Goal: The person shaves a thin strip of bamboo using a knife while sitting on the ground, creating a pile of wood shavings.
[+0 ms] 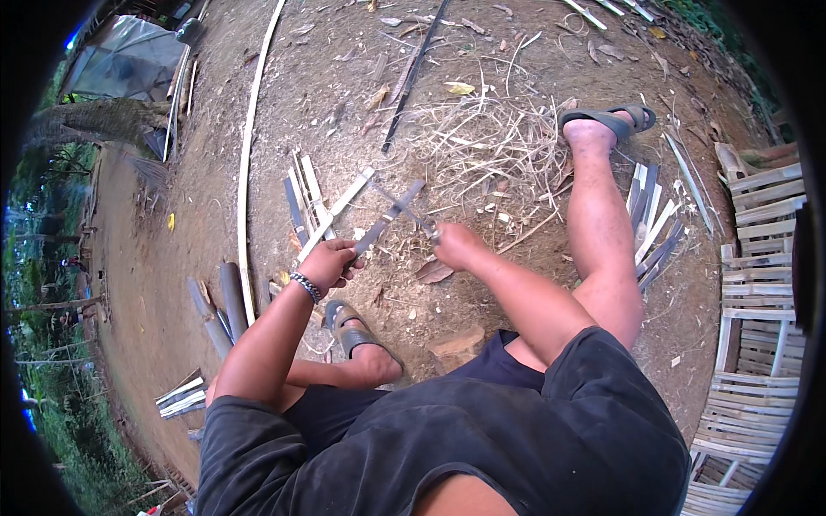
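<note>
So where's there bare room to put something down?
Mostly bare dirt lies left of the long pale strip, beyond the dark sticks. It's crowded at the tangled shavings heap and by the left hand, among short strips.

Dark short-sleeved shirt (490,421), linked bracelet (305,287)

"What is the dark strip (376,231) made of?"

"Something woody, like split bamboo, with a fairly smooth skin. The blade (416,218) crossing it looks like dull metal."

"And the shavings (490,142)?"

"Thin, dry, matt wood fibre, over rough, crumbly earth (202,193)."

"The bracelet (305,287)?"

"Metal-looking links with a slight shine. The shirt (499,430) is matt, creased cloth."

"That slatted panel (761,279)?"

"Woody slats too, bamboo-like, dry and matt."
</note>
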The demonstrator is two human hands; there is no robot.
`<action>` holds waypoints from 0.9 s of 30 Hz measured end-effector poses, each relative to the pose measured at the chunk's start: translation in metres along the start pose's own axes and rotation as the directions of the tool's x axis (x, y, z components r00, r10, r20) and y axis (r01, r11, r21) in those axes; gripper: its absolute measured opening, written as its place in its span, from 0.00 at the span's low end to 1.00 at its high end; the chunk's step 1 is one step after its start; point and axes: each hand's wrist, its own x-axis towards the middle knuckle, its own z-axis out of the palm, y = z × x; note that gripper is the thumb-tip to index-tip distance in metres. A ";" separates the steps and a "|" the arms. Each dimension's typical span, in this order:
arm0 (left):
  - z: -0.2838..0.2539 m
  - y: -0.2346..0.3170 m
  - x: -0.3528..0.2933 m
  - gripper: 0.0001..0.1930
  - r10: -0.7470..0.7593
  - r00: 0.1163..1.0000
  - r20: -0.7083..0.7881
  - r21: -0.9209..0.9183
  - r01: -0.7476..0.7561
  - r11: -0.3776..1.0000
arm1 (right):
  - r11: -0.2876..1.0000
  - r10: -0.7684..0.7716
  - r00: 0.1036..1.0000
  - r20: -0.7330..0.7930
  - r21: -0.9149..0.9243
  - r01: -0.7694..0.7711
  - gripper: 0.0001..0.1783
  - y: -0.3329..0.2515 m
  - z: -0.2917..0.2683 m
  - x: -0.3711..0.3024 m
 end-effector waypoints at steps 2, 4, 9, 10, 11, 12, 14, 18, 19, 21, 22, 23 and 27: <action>-0.003 -0.003 -0.002 0.16 -0.001 1.000 -0.019 -0.017 0.000 1.000 | 0.997 -0.075 0.997 0.009 0.017 0.075 0.14 -0.024 0.006 -0.012; 0.002 0.004 -0.007 0.16 -0.020 0.999 -0.029 -0.057 0.019 0.998 | 0.988 -0.156 0.987 -0.025 -0.006 0.156 0.14 -0.035 0.015 -0.017; 0.011 0.005 -0.007 0.16 -0.099 0.995 -0.018 -0.314 0.088 0.945 | 0.939 -0.335 0.933 -0.128 -0.131 0.319 0.17 -0.048 0.026 -0.015; 0.013 0.004 -0.007 0.16 -0.107 0.994 -0.003 -0.362 0.098 0.927 | 0.926 -0.366 0.920 -0.139 -0.152 0.345 0.17 -0.048 0.028 -0.012; 0.014 0.002 -0.006 0.16 -0.113 0.993 0.015 -0.409 0.109 0.906 | 0.963 -0.266 0.960 -0.091 -0.075 0.260 0.17 -0.045 0.026 -0.008; 0.013 0.000 -0.006 0.16 -0.120 0.993 0.020 -0.415 0.117 0.902 | 0.985 -0.171 0.985 -0.035 -0.005 0.171 0.16 -0.041 0.020 0.000; 0.011 -0.001 -0.002 0.16 -0.126 0.991 0.034 -0.428 0.128 0.895 | 0.998 0.014 1.000 -0.009 0.068 -0.013 0.16 -0.019 0.007 0.020; 0.020 0.005 -0.005 0.15 -0.153 0.988 0.012 -0.486 0.139 0.863 | 0.996 0.085 0.995 -0.058 0.043 -0.083 0.19 0.009 0.003 0.041; 0.016 0.005 -0.004 0.14 -0.147 0.989 0.022 -0.505 0.138 0.852 | 1.000 0.026 0.999 -0.043 0.014 -0.025 0.19 0.004 0.006 0.038; 0.009 0.003 -0.001 0.13 -0.170 0.985 0.039 -0.558 0.163 0.814 | 0.965 -0.212 0.976 -0.051 -0.170 0.201 0.16 -0.018 0.012 0.015; 0.005 0.002 0.001 0.13 -0.181 0.982 0.045 -0.585 0.173 0.792 | 0.914 -0.331 0.943 -0.037 -0.260 0.311 0.15 -0.027 0.012 0.008; 0.007 0.005 0.003 0.13 -0.164 0.985 0.056 -0.588 0.165 0.792 | 0.976 -0.190 0.979 0.078 -0.096 0.197 0.14 -0.027 0.006 0.007; 0.019 0.018 -0.004 0.10 -0.147 0.988 0.053 -0.566 0.151 0.811 | 0.990 0.073 0.993 -0.097 0.124 -0.061 0.12 0.029 -0.003 0.040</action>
